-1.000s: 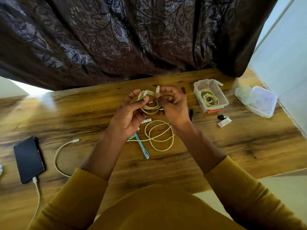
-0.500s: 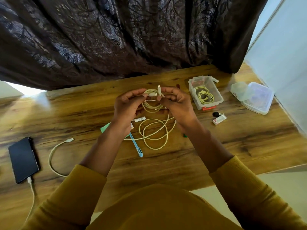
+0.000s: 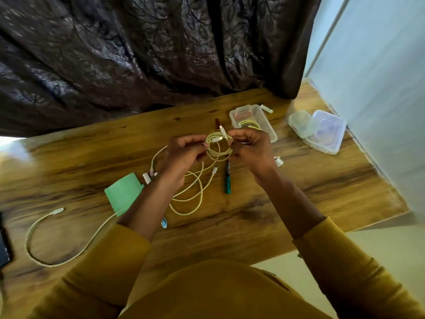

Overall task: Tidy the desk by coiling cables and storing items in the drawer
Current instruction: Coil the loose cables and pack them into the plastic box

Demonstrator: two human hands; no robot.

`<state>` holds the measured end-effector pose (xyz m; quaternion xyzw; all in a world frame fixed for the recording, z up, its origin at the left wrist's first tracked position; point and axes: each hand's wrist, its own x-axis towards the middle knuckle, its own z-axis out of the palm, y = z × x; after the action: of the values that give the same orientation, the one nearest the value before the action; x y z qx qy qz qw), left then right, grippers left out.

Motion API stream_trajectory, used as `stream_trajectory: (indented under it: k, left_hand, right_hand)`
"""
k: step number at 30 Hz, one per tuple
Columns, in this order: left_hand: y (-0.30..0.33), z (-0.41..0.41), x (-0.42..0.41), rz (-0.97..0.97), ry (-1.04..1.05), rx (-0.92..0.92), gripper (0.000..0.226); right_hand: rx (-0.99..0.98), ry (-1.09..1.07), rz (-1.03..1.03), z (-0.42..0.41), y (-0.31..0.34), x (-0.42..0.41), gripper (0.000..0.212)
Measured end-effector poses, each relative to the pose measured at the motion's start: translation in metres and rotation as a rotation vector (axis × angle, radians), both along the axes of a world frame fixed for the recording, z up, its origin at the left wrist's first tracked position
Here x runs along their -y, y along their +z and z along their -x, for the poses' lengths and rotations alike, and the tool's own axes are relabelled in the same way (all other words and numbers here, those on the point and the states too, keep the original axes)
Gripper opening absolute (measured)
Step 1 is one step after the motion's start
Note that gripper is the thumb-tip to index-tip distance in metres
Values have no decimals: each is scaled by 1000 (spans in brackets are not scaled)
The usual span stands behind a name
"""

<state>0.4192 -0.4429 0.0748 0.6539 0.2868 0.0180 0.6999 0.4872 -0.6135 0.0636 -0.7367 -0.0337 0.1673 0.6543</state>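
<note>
The wide brown wooden table [image 3: 299, 185] carries everything, with a dark patterned curtain [image 3: 138, 54] hanging behind it. On its far right side stands an open clear plastic box [image 3: 268, 120] that already holds a coiled yellow cable, and beside it lie two clear plastic lids [image 3: 322, 132]. A loose pale cable [image 3: 46, 261] curves at the near left, and a green paper card [image 3: 122, 194] and a green pen [image 3: 227, 180] lie near the middle.

The pale yellow cable [image 3: 218, 150] is held above the table centre, between both hands. Its wound loops hang as a small ring, while the uncoiled tail drops toward the person and lies in loose curves on the wood. The left hand [image 3: 184, 155] pinches the left edge of the ring with curled fingers. The right hand [image 3: 250, 148] pinches the right edge, where the white plug ends stick up. Both hands are equally close, so the slack probably must be pulled up from below.
</note>
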Motion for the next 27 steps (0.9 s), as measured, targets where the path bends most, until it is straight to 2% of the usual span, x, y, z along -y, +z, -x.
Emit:
stream_trajectory:
  k: [6, 12, 16, 19, 25, 27]
  left_hand:
    - [-6, -44, 29, -86, -2, -26, 28]
    - [-15, -77, 51, -285, -110, 40, 29]
    - [-21, -95, 55, -465, -191, 13, 38]
    - [-27, -106, 54, -604, -266, 11, 47]
    - [-46, -120, 50, -826, -345, 28, 46]
    - [-53, -120, 49, -913, -380, 33, 46]
  right_hand:
    - [30, -63, 89, -37, -1, 29, 17]
    - [203, -115, 352, -80, -10, 42, 21]
    - [338, -30, 547, -99, -12, 41, 28]
    - [471, 76, 696, -109, -14, 38, 22]
    - [562, 213, 869, -123, -24, 37, 36]
    - [603, 252, 989, -125, -32, 38, 38]
